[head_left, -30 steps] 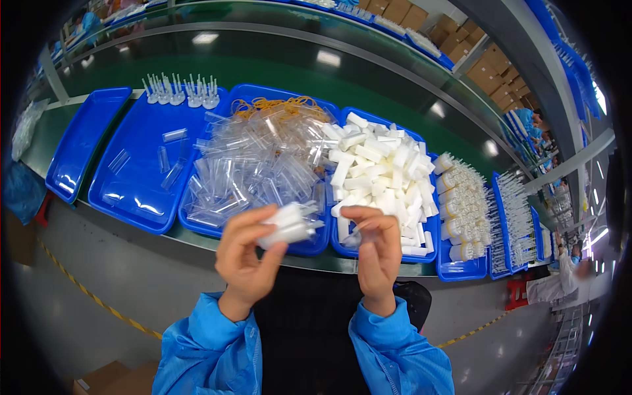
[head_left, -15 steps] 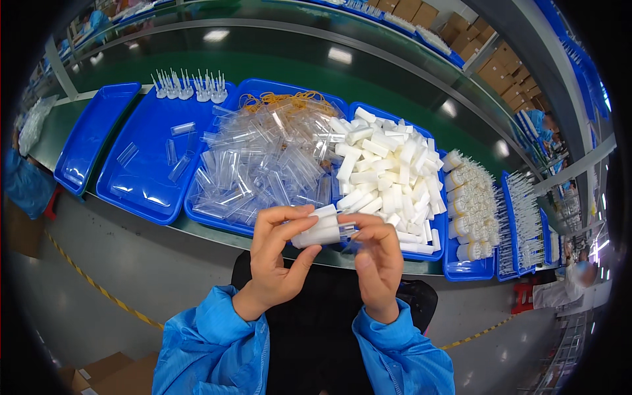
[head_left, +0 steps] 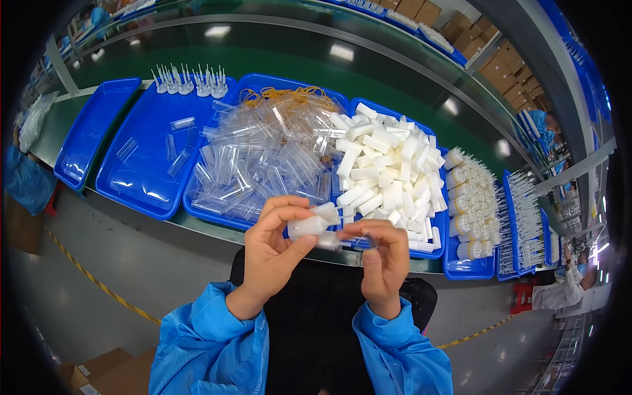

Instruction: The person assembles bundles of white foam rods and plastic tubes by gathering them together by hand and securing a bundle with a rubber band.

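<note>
My left hand (head_left: 268,255) is closed around several white foam-like blocks (head_left: 307,228), held above the trays' near edge. Close to its right, my right hand (head_left: 383,260) pinches a small clear plastic piece (head_left: 370,241) between thumb and fingers. That piece looks like a tube or sleeve, partly covered by the fingers. Just beyond both hands, a heap of clear plastic tubes (head_left: 263,158) fills one blue tray, and a pile of white blocks (head_left: 388,168) fills the tray to its right.
Left of the tubes, a blue tray (head_left: 141,187) carries a few clear tubes and a cluster of white stemmed parts (head_left: 191,82). Yellow rubber bands (head_left: 289,95) lie behind the heap. Bundled white parts (head_left: 471,204) stand at the right. A green conveyor belt (head_left: 283,52) runs behind.
The blocks in my left hand have tilted, turning their ends more toward view. My right hand has drawn slightly down and right, away from the blocks, with the clear piece in its fingers.
</note>
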